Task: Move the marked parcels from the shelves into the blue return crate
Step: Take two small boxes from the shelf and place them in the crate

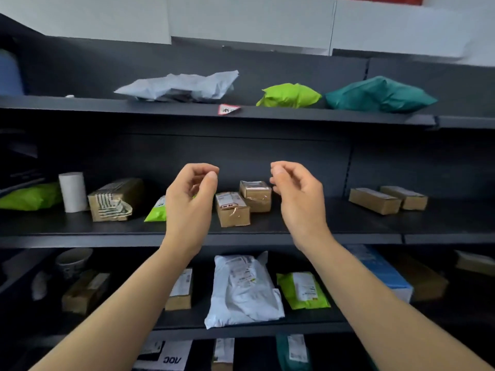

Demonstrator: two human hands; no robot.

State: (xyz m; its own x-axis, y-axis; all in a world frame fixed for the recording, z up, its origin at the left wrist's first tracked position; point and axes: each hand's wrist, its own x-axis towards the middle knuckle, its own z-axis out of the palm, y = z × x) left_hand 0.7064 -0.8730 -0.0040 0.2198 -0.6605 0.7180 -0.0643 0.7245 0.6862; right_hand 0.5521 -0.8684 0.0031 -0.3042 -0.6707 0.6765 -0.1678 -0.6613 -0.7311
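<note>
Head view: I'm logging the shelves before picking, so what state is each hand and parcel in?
left hand: empty, fingers loosely curled
right hand: empty, fingers loosely curled
white roll: standing upright, middle shelf
top-shelf mailer: crumpled, lying flat
front cardboard box: taped shut, label up
lower white mailer: lying flat, label up

You can read only "AOC", upside down, on the black-and-white package (163,357) at the bottom. The red-edged tag (229,109) on the top shelf (80,104) and the labels on the parcels (233,210) are too blurred.
</note>
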